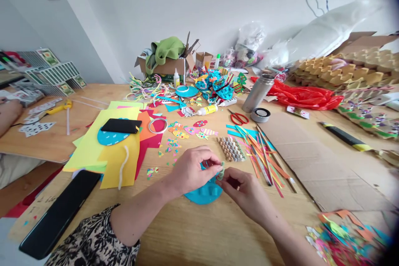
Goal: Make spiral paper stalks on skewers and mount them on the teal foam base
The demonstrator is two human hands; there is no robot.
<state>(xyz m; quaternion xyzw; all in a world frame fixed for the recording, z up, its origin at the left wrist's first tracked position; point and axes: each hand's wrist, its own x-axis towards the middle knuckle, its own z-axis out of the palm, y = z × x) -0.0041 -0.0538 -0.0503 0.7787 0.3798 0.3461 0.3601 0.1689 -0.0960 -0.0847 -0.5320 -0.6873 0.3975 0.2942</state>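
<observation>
Between the fingertips of my left hand [196,168] and my right hand [245,189] is a small twisted green strip [221,171], pinched from both sides. Its exact kind is too small to make out. Below it on the table lies a blue paper disc [202,195] with raised blue loops on it; my left hand covers part of the disc. Just beyond my hands sits a small block of brown and grey shells or pebbles in rows [231,149]. Decorated paper fish [190,130] and scattered paper bits [173,145] lie farther off to the left.
Red-handled scissors [238,117], a steel flask [258,93] and glue bottles [207,110] stand or lie beyond. Paper strips and pencils [264,158] are at right, beside cardboard [299,153] and a cutter [344,136]. Two black phones [121,125] lie left. Another person's hand [9,110] is at far left.
</observation>
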